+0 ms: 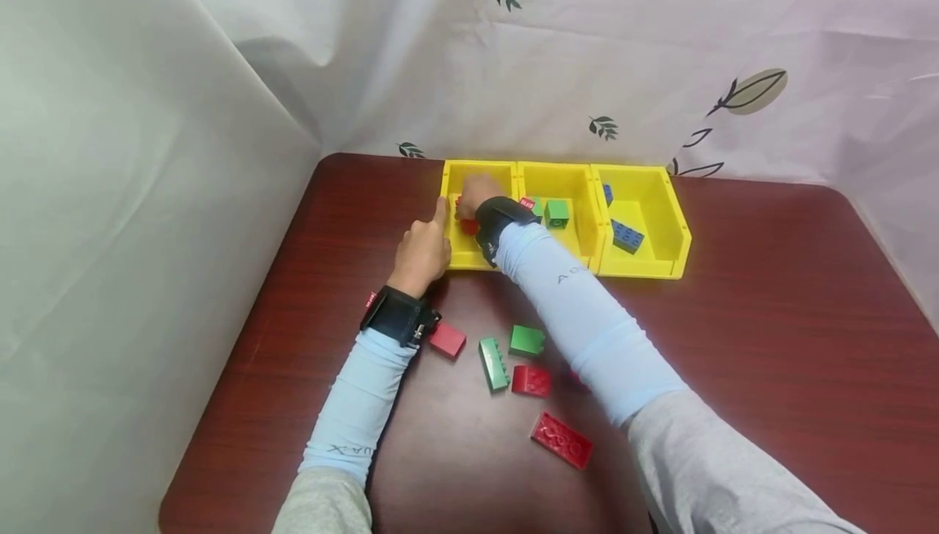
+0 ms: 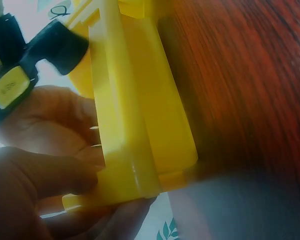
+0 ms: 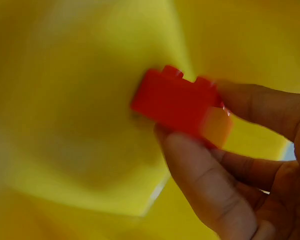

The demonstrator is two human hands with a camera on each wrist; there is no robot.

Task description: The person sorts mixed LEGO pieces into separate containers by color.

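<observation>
Inside the left yellow bin, my right hand pinches a red toy building brick between thumb and fingers. Two round studs show along the brick's upper side in the right wrist view. My left hand grips the outer left wall of that same bin, its index finger stretched along the rim. Up close in the left wrist view, the thumb and fingers take hold of the bin's edge from both sides. Part of the bin's inside is hidden behind my right hand and wrist.
Green bricks lie in the middle bin, and blue bricks in the right one. On the brown table, loose red bricks and green bricks lie in front of the bins. A white curtain hangs behind.
</observation>
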